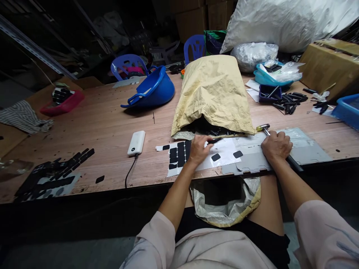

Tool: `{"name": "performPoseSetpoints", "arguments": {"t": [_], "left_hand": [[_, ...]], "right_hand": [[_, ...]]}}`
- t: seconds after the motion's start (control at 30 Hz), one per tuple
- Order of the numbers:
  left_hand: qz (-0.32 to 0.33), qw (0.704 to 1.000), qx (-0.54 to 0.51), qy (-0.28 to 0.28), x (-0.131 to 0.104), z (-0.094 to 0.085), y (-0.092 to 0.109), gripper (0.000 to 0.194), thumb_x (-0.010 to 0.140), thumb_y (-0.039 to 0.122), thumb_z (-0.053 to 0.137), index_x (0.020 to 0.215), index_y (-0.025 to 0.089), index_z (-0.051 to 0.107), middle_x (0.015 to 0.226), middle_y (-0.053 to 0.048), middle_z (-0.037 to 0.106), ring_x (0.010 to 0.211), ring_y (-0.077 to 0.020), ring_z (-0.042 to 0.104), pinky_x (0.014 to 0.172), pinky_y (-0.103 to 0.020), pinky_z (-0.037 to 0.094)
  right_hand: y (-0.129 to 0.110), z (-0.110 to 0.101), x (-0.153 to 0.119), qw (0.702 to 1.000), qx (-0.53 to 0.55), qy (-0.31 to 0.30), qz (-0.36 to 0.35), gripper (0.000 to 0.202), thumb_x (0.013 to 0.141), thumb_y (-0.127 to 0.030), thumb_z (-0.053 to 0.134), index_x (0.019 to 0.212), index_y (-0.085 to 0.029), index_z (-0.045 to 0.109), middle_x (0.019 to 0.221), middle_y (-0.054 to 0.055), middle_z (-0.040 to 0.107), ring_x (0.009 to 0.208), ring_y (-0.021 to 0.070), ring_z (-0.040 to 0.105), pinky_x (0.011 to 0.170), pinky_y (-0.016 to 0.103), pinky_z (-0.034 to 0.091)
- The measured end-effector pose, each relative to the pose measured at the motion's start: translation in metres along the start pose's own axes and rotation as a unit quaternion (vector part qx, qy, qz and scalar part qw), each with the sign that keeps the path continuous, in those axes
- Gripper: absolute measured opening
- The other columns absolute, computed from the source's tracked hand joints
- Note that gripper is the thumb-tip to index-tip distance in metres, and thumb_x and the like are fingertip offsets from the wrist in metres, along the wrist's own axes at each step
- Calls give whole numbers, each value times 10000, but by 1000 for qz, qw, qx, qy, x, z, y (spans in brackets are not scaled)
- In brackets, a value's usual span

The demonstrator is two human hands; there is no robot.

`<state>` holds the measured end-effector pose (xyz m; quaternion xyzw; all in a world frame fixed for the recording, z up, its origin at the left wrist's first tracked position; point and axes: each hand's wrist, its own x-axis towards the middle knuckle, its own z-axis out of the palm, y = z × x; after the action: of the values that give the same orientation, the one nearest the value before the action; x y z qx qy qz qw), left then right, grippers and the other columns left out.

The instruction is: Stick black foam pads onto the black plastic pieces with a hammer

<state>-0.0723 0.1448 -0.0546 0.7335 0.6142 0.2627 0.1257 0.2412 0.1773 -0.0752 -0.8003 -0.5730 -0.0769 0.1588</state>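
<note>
My left hand (199, 149) is closed, pinching a thin black part (214, 141) in front of the sack's mouth. Just beneath it lies a white sheet with rounded black stickers (181, 154) in rows; two loose black stickers, one (215, 157) nearer and one (238, 154) farther right, rest on its bare part. My right hand (277, 145) wraps around a hammer (294, 163) over a grey taped board (304, 145). The hammer's yellowish head points toward the sack, and its black grip sticks out below the hand. Small black parts show inside the open yellow sack (215, 86).
On my lap an open sack (254, 203) hangs below the table edge. A white power bank (136, 143) with a cable lies left, beyond it a tilted blue basin (157, 87). Black parts (290, 101), a purple box (269, 93) and a carton (331, 71) are at right.
</note>
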Motion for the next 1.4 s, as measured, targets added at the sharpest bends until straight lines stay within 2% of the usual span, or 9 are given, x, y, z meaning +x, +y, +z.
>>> {"name": "performPoseSetpoints", "arguments": {"t": [0.13, 0.23, 0.37, 0.53, 0.73, 0.87, 1.0, 1.1, 1.4], "left_hand": [[41, 996, -32, -73, -23, 28, 26, 131, 956, 194, 703, 1069, 252, 736, 1088, -34, 765, 1133, -276, 586, 1023, -432, 462], [39, 995, -37, -86, -30, 42, 33, 156, 965, 191, 681, 1100, 253, 730, 1132, -43, 738, 1132, -265, 582, 1013, -417, 467], [30, 996, -43, -69, -31, 47, 28, 206, 960, 232, 694, 1160, 253, 733, 1169, -59, 697, 1132, -267, 576, 1018, -416, 471], [26, 994, -81, -65, -29, 51, 21, 228, 916, 255, 754, 1144, 264, 750, 1074, -46, 700, 1098, -265, 578, 1038, -423, 475], [7, 992, -110, -67, -25, 54, 19, 191, 871, 233, 811, 1059, 261, 798, 1020, -37, 721, 1056, -257, 591, 1009, -411, 495], [7, 991, -117, -70, -24, 54, 19, 178, 882, 248, 809, 1058, 273, 818, 1014, -35, 724, 1059, -254, 595, 1011, -414, 496], [13, 991, -110, -69, -25, 55, 19, 185, 878, 274, 820, 1062, 275, 827, 999, -36, 718, 1057, -251, 598, 1025, -413, 493], [12, 992, -102, -71, -25, 55, 20, 197, 885, 291, 815, 1082, 288, 829, 996, -34, 711, 1041, -245, 598, 1014, -408, 497], [4, 993, -88, -85, -23, 54, 21, 169, 923, 338, 779, 1078, 303, 835, 1024, -33, 719, 1061, -249, 596, 1025, -415, 490]], "right_hand": [[2, 1, 0, 1000, 8, -2, -9, 484, 1031, -264, 374, 1319, -77, 715, 1164, 266, 630, 975, 322, 509, 770, 405, 298], [2, 1, 1, 1000, 9, 4, -2, 488, 1032, -267, 373, 1304, -70, 727, 1172, 269, 637, 1007, 342, 533, 774, 407, 309], [1, 0, -1, 1000, 22, 1, -4, 490, 1030, -269, 380, 1309, -64, 726, 1185, 282, 638, 1021, 356, 536, 778, 421, 323], [5, 3, 1, 998, 61, 1, 1, 469, 1008, -272, 415, 1295, -80, 733, 1201, 292, 626, 1025, 352, 523, 805, 448, 333], [13, -3, 5, 988, 150, 0, 48, 403, 922, -276, 519, 1207, -157, 777, 1107, 226, 661, 999, 347, 576, 838, 479, 438], [4, -18, -35, 966, 255, 39, -7, 412, 970, -323, 483, 1250, -172, 745, 1072, 160, 712, 1002, 306, 648, 905, 463, 513], [-20, -29, -98, 922, 366, -3, -127, 356, 1029, -379, 495, 1232, -221, 741, 1084, 113, 756, 1008, 259, 700, 903, 398, 558], [-36, -35, -128, 909, 376, -24, -176, 347, 1048, -365, 503, 1272, -241, 737, 1043, 90, 759, 962, 240, 713, 887, 375, 562], [-39, -32, -148, 930, 311, -41, -193, 380, 1066, -342, 471, 1320, -279, 747, 898, 53, 708, 823, 219, 683, 743, 326, 523]]}}
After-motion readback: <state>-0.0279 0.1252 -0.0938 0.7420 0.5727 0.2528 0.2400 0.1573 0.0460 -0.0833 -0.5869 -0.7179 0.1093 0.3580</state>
